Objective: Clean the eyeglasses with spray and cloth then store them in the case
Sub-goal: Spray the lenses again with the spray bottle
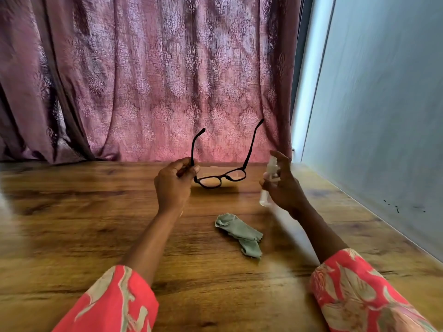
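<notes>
The left hand (173,182) is closed around the glasses (221,174), pinching them at the corner where one temple meets the front. The right hand (282,185) is wrapped around a small spray bottle (269,184), with the forefinger curled over the nozzle top; the nozzle faces the glasses at 9 o'clock from the bottle. The two hands are near each other, with the lenses between them.

The glasses hang above the table (96,224), clear of it, front edge low and both temples open and pointing up toward 12 and 1 o'clock. The frame is black and thick-rimmed, the lenses look clear, and a pale shine shows in the right one. The bottle is clear plastic with a whitish sprayer; its contents cannot be made out.

At 5 o'clock from the glasses a grey-green cloth (241,232) lies crumpled on the table, between the forearms and apart from both. Its edge is pinked in small zigzags.

The table is wood with strong brown grain and a slight gloss. At 12 o'clock, behind its far edge, a pink-mauve patterned curtain (155,80) hangs in folds. At 3 o'clock a pale grey wall (383,116) runs along the table's right side, with a few dark specks low on it. Both sleeves (354,293) are coral red with a pale leaf print.
</notes>
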